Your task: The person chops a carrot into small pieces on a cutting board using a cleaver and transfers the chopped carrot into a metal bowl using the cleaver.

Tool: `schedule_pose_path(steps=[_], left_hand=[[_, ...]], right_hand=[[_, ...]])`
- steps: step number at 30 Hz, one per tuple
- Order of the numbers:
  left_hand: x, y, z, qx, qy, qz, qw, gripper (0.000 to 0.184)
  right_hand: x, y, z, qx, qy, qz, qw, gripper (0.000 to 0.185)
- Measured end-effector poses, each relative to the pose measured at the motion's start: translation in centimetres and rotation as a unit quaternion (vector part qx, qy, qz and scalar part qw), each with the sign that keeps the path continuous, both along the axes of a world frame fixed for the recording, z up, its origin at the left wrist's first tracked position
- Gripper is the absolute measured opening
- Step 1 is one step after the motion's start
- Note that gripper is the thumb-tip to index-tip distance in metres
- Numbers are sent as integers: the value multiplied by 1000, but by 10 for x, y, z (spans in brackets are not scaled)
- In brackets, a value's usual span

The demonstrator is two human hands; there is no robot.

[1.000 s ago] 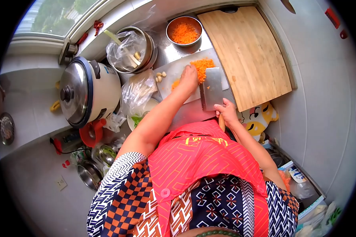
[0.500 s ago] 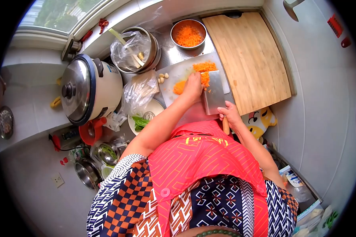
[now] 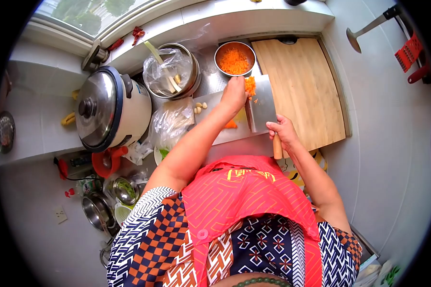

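My right hand (image 3: 284, 131) is wrapped round the wooden handle of a broad cleaver (image 3: 264, 105), whose blade lies flat over the cutting board's right side. Chopped carrot (image 3: 250, 87) sits on the blade's upper left part. Against that carrot, at the blade's left edge, is my left hand (image 3: 235, 93), fingers pressed together; whatever they may grip is hidden. Just beyond my left hand stands a metal bowl (image 3: 235, 59) of chopped carrot. On the white cutting board (image 3: 230, 136) lie a small orange carrot heap (image 3: 231, 125) and several garlic cloves (image 3: 199, 107).
A wooden board (image 3: 304, 86) lies at the right. Left of the cutting board are a plastic bag (image 3: 172, 123), stacked metal bowls (image 3: 196, 79) holding a bagged stalk, and a large rice cooker (image 3: 115, 107). A ladle (image 3: 354, 40) hangs on the right wall.
The cleaver and both hands have moved away from my body, up to the carrot bowl. Chopped carrot now rides on the blade, and less carrot shows on the cutting board.
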State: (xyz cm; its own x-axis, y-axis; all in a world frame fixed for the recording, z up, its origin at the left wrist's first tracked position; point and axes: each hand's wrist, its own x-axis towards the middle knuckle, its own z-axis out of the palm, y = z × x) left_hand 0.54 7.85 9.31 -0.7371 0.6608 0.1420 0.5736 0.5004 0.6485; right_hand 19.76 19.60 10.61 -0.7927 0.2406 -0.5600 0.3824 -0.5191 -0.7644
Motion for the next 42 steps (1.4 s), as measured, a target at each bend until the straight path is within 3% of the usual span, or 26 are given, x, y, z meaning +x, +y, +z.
schedule_pose_path(steps=[8, 12, 18, 21, 26, 29, 32, 42], left_hand=[[-81, 23, 9, -58, -23, 20, 998, 38], [-105, 23, 1, -103, -82, 39, 991, 53], [-108, 18, -2, -41, -80, 7, 996, 52], [-101, 12, -21, 69, 4, -40, 997, 56], [-84, 1, 1, -135, 54, -114, 983, 84], [-81, -1, -3, -165, 166, -168, 958, 79], [-80, -1, -3, -218, 195, -164, 942, 77], [-100, 9, -11, -280, 164, -171, 930, 85]], right_hand=[[-80, 23, 31, 21, -26, 16, 999, 10], [-113, 27, 39, 44, -30, 12, 999, 7], [-138, 32, 43, 83, -47, 13, 995, 8], [-140, 35, 47, 88, -47, 18, 995, 8], [-140, 43, 55, 91, -60, 27, 994, 9], [-140, 45, 54, 87, -56, 29, 994, 10], [-141, 44, 60, 82, -56, 25, 995, 11], [-125, 53, 64, 52, -54, 33, 997, 9]])
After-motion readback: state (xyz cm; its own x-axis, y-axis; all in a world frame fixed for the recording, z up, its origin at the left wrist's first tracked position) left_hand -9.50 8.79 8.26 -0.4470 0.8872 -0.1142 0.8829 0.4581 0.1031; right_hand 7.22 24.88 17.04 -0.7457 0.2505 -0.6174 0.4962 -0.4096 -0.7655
